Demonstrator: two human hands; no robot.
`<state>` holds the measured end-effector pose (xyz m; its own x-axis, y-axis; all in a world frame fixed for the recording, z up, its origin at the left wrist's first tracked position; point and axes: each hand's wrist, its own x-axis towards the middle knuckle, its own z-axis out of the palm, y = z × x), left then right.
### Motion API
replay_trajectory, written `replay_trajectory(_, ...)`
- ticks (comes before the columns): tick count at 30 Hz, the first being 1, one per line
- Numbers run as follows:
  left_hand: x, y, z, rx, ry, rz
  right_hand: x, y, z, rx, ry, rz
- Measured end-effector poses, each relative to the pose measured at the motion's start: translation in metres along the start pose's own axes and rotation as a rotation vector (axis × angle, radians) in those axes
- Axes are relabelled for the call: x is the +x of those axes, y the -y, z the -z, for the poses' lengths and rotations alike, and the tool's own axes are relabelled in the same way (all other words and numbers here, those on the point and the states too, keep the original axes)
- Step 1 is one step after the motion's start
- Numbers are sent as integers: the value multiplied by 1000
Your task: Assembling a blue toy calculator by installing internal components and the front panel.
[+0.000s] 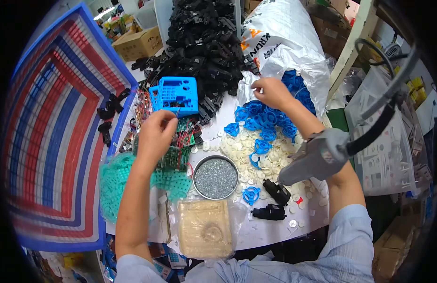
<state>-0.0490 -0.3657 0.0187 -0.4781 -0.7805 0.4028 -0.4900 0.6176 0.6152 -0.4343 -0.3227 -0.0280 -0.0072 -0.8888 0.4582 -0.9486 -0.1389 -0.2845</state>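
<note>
My left hand (157, 129) is closed in a pinch just below a blue plastic holder (180, 92) with square and round openings. What its fingertips hold, if anything, is too small to make out. Over a heap of blue ring-shaped plastic parts (265, 118), my right hand (273, 93) has its fingers curled together beside the mouth of a white sack (289, 42). Anything in its fingertips is hidden. Green circuit boards with red wires (176, 155) lie under my left wrist. Pale round discs (232, 146) spread below the blue parts.
A round tin of small metal screws (215, 177) stands mid-table, with a plastic-wrapped tan block (205, 228) in front. Two black housings (269, 212) lie to its right. A grey tool (317, 158) hangs by my right forearm. Black parts (199, 47) pile up behind; a striped crate (63, 132) leans left.
</note>
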Motion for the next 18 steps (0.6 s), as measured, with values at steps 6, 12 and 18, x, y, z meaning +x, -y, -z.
replay_trajectory(6,-91,-30,-10,-15,174,-175,25,3,-28,-380,428,-186)
replay_trajectory(12,-196,-10,29,-73,208,174,-7,34,-50,-340,254,258)
replay_trajectory(18,-209,-24,23,-101,182,56,-8,50,-45,-159,112,256)
